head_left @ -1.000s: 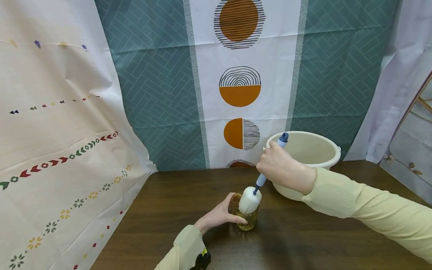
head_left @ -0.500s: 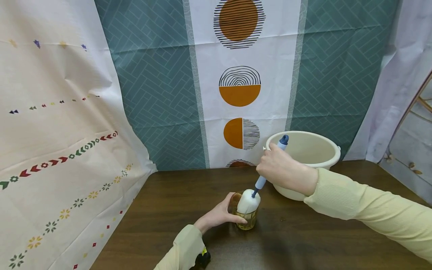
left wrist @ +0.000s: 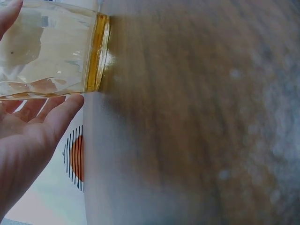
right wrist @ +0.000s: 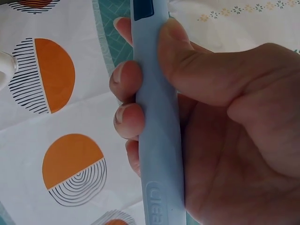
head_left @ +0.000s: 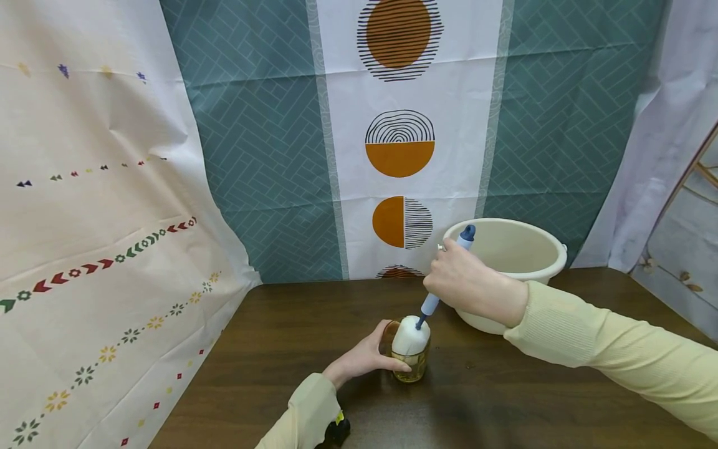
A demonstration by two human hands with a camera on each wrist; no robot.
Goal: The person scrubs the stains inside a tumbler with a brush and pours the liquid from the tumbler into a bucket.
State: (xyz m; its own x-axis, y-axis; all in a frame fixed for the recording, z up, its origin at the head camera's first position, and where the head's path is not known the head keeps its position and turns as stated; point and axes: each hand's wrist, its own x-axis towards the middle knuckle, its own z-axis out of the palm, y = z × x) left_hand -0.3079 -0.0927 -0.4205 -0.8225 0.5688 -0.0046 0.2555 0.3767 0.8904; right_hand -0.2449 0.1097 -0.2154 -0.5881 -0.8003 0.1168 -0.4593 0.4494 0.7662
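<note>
An amber glass [head_left: 414, 368] stands upright on the wooden table, and my left hand [head_left: 367, 354] holds it with thumb and fingers around its side. In the left wrist view the glass [left wrist: 56, 56] shows its ribbed wall and thick base. My right hand [head_left: 462, 274] grips the light blue handle of a sponge cleaning brush, fingers curled round the handle [right wrist: 159, 117] in the right wrist view. The brush slants down to the left. Its white sponge head [head_left: 410, 337] sits partly inside the glass, the lower part seen through the amber wall.
A large cream basin [head_left: 505, 246] stands behind my right hand at the back of the brown wooden table [head_left: 314, 312]. A patterned curtain [head_left: 269, 156] hangs behind, and a cream embroidered cloth [head_left: 112, 218] hangs at the left. A small black object [head_left: 336, 431] is by the left sleeve.
The sponge head has sunk slightly lower and leftward in the glass. The brush handle and right hand have shifted a little. My left hand keeps its hold on the glass.
</note>
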